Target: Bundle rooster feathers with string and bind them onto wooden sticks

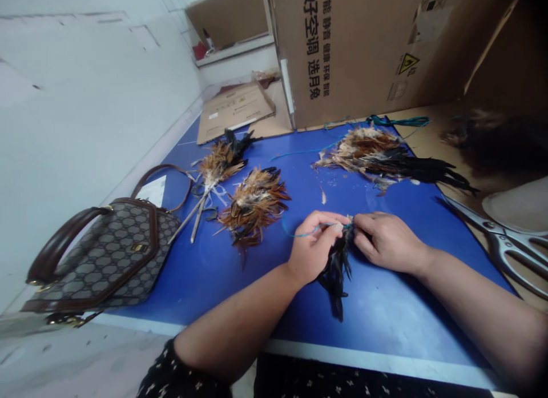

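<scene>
Over the blue table mat, my left hand (pixel 314 246) is closed, thumb and fingers pinching the top of a small bunch of black feathers (pixel 336 278). The feathers hang down toward the near edge. A thin teal string (pixel 295 235) loops from the left across my left fingers to the feather tops. My right hand (pixel 387 241) is closed too, its fingertips pinched at the string beside the bunch. The exact grip between the fingertips is partly hidden. A brown feather bundle (pixel 257 204) lies to the left of my hands.
Further left are a feather duster piece with sticks (pixel 220 164) and a patterned handbag (pixel 124 255). Loose feathers (pixel 368 149) lie at the back right, near teal cord (pixel 402 121). Scissors (pixel 492 229) rest at the right edge. A large cardboard box (pixel 363 55) stands behind.
</scene>
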`<state>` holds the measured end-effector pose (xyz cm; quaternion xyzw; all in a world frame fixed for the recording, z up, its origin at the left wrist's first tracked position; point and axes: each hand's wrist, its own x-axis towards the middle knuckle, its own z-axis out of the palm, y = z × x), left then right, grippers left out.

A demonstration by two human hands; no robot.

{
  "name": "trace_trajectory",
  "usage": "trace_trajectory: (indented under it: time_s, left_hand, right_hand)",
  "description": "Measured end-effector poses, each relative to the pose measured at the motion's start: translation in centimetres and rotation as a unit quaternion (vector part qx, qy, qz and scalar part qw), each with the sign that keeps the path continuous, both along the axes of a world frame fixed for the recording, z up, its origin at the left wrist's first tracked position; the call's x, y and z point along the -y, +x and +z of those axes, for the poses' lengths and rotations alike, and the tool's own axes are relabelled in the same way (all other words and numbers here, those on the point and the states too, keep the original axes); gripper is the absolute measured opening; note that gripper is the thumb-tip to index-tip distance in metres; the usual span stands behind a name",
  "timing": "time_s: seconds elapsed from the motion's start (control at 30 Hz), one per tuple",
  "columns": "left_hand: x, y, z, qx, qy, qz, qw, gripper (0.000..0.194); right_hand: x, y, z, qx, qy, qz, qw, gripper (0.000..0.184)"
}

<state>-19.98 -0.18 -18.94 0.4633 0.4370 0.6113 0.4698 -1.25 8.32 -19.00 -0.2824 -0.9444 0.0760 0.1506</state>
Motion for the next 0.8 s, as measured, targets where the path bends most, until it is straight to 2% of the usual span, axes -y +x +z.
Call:
trace_trajectory:
  time_s: [0.1,0.23,0.4,0.6,0.8]
  left_hand:
    - [0.2,0.1,0.4,0.016,-0.042,-0.037,0.998,0.021]
    - [0.1,-0.2,0.5,-0.026,-0.082,0.008,0.996,0.027]
    - [-0.2,-0.5,0.2,-0.034,-0.126,0.005,0.991,0.027]
    - [-0.6,-1.0,-0.7,0.023,-0.119,0.023,0.992,0.022]
    - [-1.0,-1.3,-1.5,-0.010,-0.084,-0.005,0.996,0.021]
  right_hand:
    - [0.4,-0.2,0.1,-0.003,-0.018,0.015,1.000,0.017]
    - [0.9,-0.5,0.2,0.017,0.011,-0.005,1.000,0.016]
    - [0.7,-0.4,-0.2,0.031,0.029,-0.019,0.999,0.018]
    - [0.4,0.0,-0.7,0.028,0.034,-0.006,0.999,0.018]
    - [0.1,0.2,-0.3,-0.014,0.032,-0.014,0.999,0.020]
